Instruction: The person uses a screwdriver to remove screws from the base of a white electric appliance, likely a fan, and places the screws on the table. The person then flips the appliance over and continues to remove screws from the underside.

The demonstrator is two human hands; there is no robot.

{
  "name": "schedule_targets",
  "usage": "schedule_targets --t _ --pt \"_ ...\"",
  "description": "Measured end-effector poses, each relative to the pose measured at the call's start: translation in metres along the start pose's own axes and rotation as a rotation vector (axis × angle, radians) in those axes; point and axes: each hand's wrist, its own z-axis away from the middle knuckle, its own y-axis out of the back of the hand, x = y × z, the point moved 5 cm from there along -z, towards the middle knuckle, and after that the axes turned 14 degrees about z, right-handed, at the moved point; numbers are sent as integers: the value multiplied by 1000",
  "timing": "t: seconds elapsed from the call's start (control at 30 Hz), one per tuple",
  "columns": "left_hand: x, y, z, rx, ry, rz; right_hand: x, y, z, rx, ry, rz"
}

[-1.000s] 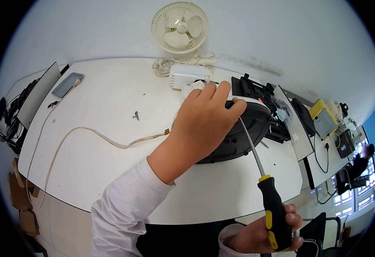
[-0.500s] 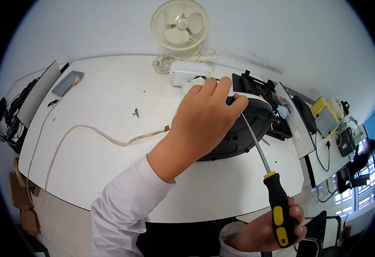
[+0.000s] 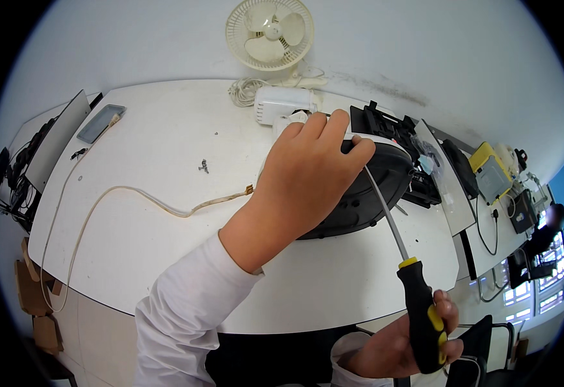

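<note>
An appliance with a white body and a rounded black base [image 3: 359, 209] lies tipped on the white table, the base's underside facing me. My left hand [image 3: 307, 171] is closed over it, fingers curled at its upper edge and thumb beside the screwdriver's shaft; the fingertips are partly hidden. In my right hand [image 3: 433, 332], below the table's front edge, is the black and yellow handle of a long screwdriver [image 3: 417, 303]. Its shaft slants up to the black base, where the tip is hidden near my left thumb. A few small screws [image 3: 204, 166] lie left of my left hand.
A cream cord [image 3: 120, 188] loops across the table's left side toward a grey tray [image 3: 101, 124]. Behind the appliance are a white housing [image 3: 284, 105] and a round fan [image 3: 270, 35]. An opened black case [image 3: 391, 126] stands right. A person [image 3: 543, 235] sits farther right.
The screwdriver's handle has turned in my right hand, so its yellow patches now face right. My left hand keeps its place on the appliance.
</note>
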Motion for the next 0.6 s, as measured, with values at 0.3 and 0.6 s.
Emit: schedule_targets --t 0.3,0.6 --pt "-1 1 0 7 2 -2 11 15 2 -98 156 22" --pt "-1 0 0 21 5 8 1 0 0 -211 99 -79"
